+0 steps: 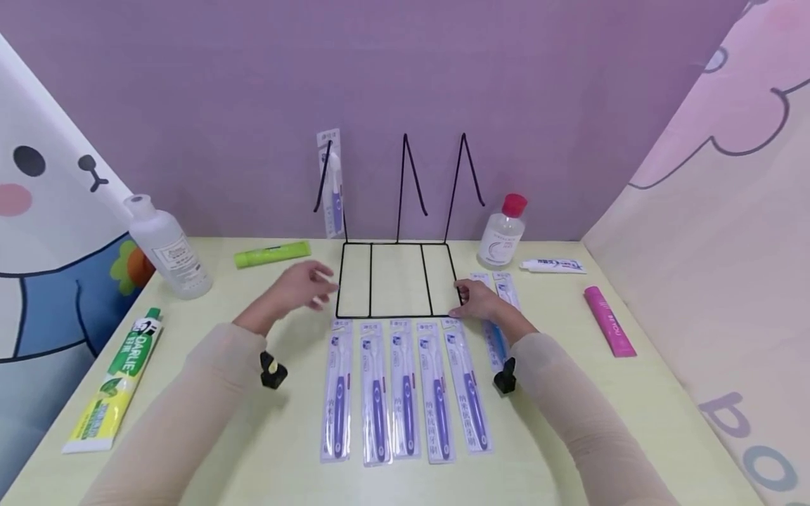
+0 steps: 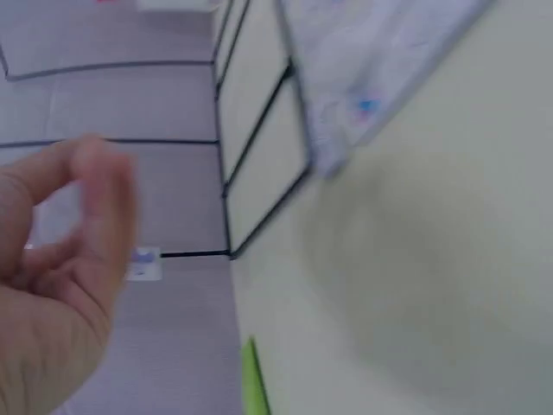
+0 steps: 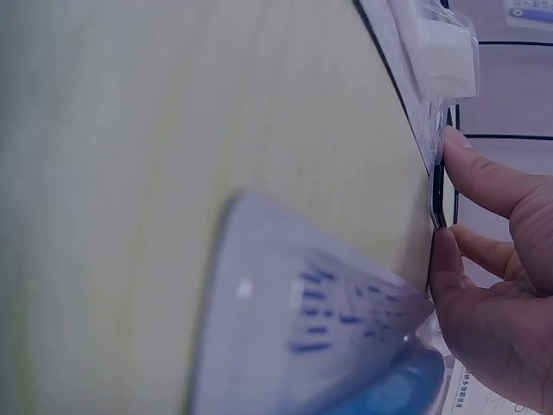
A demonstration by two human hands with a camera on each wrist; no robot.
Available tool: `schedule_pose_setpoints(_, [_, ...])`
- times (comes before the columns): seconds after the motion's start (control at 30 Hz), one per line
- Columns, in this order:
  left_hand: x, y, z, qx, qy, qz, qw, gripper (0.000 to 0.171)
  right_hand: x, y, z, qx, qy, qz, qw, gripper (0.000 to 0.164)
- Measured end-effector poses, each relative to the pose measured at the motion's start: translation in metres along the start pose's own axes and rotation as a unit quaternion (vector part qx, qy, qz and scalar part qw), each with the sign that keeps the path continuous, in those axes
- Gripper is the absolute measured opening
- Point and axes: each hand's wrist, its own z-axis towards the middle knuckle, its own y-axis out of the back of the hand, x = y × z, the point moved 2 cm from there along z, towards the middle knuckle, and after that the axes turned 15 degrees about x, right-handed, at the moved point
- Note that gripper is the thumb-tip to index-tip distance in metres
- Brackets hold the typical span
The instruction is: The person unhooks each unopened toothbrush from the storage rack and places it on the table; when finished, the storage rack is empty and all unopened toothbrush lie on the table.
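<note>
A black wire display rack (image 1: 370,281) stands at the back of the table, with three upright hooks along its rear. On the left hook hangs a packaged purple toothbrush (image 1: 335,186). My right hand (image 1: 479,301) pinches the rack's front right corner; in the right wrist view the thumb and fingers meet around the black wire (image 3: 438,194). Held off the rack's left side, my left hand (image 1: 299,287) has loosely bent fingers and nothing in them. In front of the rack lies a row of several packaged purple toothbrushes (image 1: 408,400).
Packaged blue toothbrushes (image 1: 498,341) lie under the right forearm. Left are a white bottle (image 1: 171,249), a green tube (image 1: 273,254) and a Darlie toothpaste tube (image 1: 117,386). Right are a red-capped bottle (image 1: 502,235), a small white tube (image 1: 553,266) and a pink tube (image 1: 609,321).
</note>
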Motion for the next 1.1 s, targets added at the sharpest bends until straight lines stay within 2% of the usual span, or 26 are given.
schedule_pose_setpoints(0.1, [-0.014,0.015,0.012,-0.073,-0.053,-0.014,0.9958,0.034,-0.001,-0.003,0.001,0.002,-0.007,0.000,1.000,0.075])
schedule_pose_setpoints(0.2, [-0.025,0.028,0.024,-0.154,-0.094,-0.042,0.9828,0.029,-0.003,-0.004,0.001,0.000,-0.014,-0.007,1.000,0.074])
schedule_pose_setpoints(0.3, [-0.033,0.038,0.034,-0.221,-0.113,-0.062,0.9668,0.028,-0.005,-0.003,0.000,-0.006,-0.016,-0.010,1.000,0.074])
schedule_pose_setpoints(0.4, [-0.037,0.044,0.043,-0.263,-0.105,-0.056,0.9574,0.029,-0.007,-0.003,0.000,-0.005,-0.018,-0.012,1.000,0.074])
schedule_pose_setpoints(0.57, [-0.049,0.050,0.052,-0.305,-0.111,-0.029,0.9456,0.033,-0.008,-0.003,0.000,-0.003,-0.028,-0.019,0.999,0.075])
schedule_pose_setpoints(0.8, [-0.074,0.058,0.057,-0.349,-0.175,-0.026,0.9201,0.030,-0.006,-0.003,-0.001,-0.007,-0.014,-0.024,1.000,0.074])
schedule_pose_setpoints(1.0, [-0.082,0.059,0.060,-0.366,-0.199,-0.045,0.9079,0.028,-0.004,-0.002,0.001,-0.011,-0.009,-0.028,1.000,0.073])
schedule_pose_setpoints(1.1, [-0.085,0.061,0.063,-0.371,-0.204,-0.044,0.9050,0.026,-0.003,-0.001,0.003,-0.014,-0.009,-0.029,0.999,0.072])
